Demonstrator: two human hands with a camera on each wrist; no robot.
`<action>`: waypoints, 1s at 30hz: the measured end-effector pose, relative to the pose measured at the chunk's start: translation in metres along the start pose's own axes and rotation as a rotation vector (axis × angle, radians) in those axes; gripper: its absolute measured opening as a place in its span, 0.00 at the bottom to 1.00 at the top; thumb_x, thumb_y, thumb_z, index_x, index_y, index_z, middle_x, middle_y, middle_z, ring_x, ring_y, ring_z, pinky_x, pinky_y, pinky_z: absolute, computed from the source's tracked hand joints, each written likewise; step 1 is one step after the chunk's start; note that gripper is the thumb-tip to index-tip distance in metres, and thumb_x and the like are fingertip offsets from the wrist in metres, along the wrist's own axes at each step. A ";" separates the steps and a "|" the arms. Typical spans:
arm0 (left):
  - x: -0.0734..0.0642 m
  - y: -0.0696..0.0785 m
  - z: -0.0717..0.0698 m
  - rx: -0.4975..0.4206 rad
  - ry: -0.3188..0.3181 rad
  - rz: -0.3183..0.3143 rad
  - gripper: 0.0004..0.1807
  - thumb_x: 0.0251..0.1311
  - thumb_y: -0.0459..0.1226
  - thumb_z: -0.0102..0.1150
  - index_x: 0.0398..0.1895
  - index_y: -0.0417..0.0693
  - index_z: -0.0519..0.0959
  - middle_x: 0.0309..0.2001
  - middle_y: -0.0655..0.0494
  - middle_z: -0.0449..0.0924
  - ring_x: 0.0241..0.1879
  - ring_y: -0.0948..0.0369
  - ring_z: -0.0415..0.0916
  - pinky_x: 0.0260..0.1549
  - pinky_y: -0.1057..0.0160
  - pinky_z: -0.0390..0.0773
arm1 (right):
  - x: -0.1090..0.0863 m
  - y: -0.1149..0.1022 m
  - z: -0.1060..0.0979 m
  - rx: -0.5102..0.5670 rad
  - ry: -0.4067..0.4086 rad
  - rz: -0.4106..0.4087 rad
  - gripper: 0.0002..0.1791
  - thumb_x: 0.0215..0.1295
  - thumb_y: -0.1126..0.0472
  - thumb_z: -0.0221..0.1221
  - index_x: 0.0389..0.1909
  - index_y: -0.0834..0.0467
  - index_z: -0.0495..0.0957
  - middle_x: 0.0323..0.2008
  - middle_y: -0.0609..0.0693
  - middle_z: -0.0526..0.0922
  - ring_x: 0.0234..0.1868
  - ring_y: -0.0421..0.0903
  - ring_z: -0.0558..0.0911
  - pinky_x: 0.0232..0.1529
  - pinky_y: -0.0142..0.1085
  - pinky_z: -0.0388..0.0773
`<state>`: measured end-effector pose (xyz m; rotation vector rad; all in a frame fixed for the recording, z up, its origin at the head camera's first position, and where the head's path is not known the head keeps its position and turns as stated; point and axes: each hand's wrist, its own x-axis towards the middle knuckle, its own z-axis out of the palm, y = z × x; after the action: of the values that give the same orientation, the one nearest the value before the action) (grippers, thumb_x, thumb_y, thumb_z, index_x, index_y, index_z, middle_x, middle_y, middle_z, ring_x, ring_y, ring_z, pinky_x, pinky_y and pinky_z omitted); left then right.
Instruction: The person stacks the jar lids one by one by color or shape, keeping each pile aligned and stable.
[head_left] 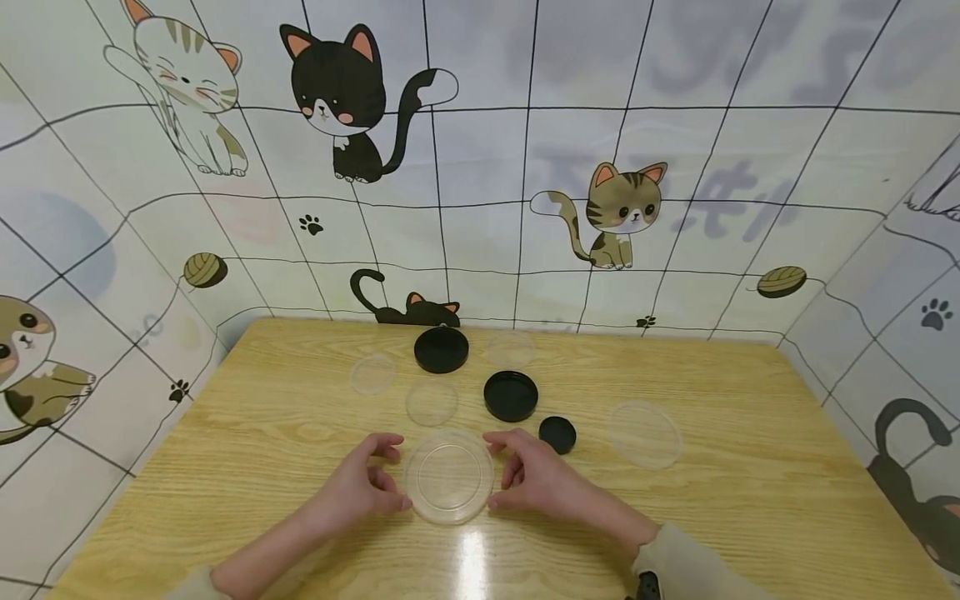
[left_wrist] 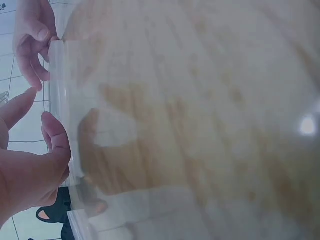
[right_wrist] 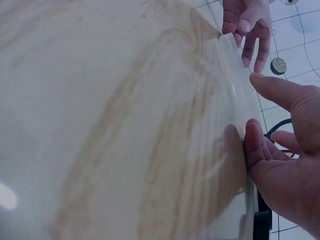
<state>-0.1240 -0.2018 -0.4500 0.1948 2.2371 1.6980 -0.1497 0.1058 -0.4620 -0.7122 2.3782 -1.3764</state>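
A clear, round, shallow plastic lid or dish lies flat on the wooden table in front of me. My left hand is at its left side, thumb and index finger spread around the rim. On the opposite side, my right hand has its thumb and index finger spread the same way. Both hands' fingers are loosely bent. In the right wrist view, the fingertips are close to the edge of a clear piece; whether they touch it I cannot tell.
Beyond the hands are black round lids or dishes: one at the back, another nearer, and a small one by the right hand. Several clear discs lie around, including one at right and one behind. A cat-patterned cloth encloses the table.
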 end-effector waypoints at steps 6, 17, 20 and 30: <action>0.001 0.011 -0.007 -0.005 -0.024 0.052 0.47 0.51 0.26 0.76 0.72 0.33 0.60 0.61 0.36 0.62 0.35 0.55 0.75 0.34 0.64 0.80 | -0.004 -0.010 -0.009 0.008 0.002 -0.039 0.42 0.56 0.65 0.76 0.71 0.63 0.69 0.55 0.57 0.76 0.34 0.42 0.80 0.37 0.32 0.79; 0.025 0.051 -0.020 0.130 -0.015 0.220 0.40 0.54 0.28 0.76 0.69 0.40 0.66 0.60 0.39 0.66 0.34 0.56 0.76 0.34 0.63 0.80 | 0.000 -0.030 -0.042 -0.014 0.052 -0.097 0.42 0.58 0.64 0.75 0.73 0.60 0.68 0.59 0.62 0.75 0.37 0.43 0.80 0.43 0.36 0.80; 0.036 0.066 -0.025 0.161 -0.015 0.258 0.40 0.55 0.29 0.76 0.69 0.39 0.66 0.60 0.41 0.67 0.34 0.55 0.77 0.35 0.62 0.81 | 0.003 -0.034 -0.053 -0.019 0.065 -0.095 0.42 0.59 0.63 0.74 0.73 0.59 0.67 0.59 0.62 0.75 0.38 0.43 0.80 0.43 0.36 0.80; 0.070 0.087 -0.038 0.183 0.047 0.285 0.41 0.56 0.30 0.75 0.72 0.43 0.66 0.64 0.44 0.67 0.39 0.54 0.77 0.35 0.62 0.79 | 0.019 -0.038 -0.081 -0.023 0.122 -0.101 0.40 0.61 0.66 0.73 0.73 0.62 0.66 0.59 0.59 0.75 0.38 0.45 0.81 0.45 0.39 0.81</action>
<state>-0.2095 -0.1905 -0.3695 0.5452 2.4989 1.6421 -0.1946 0.1379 -0.3894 -0.7857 2.4861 -1.4752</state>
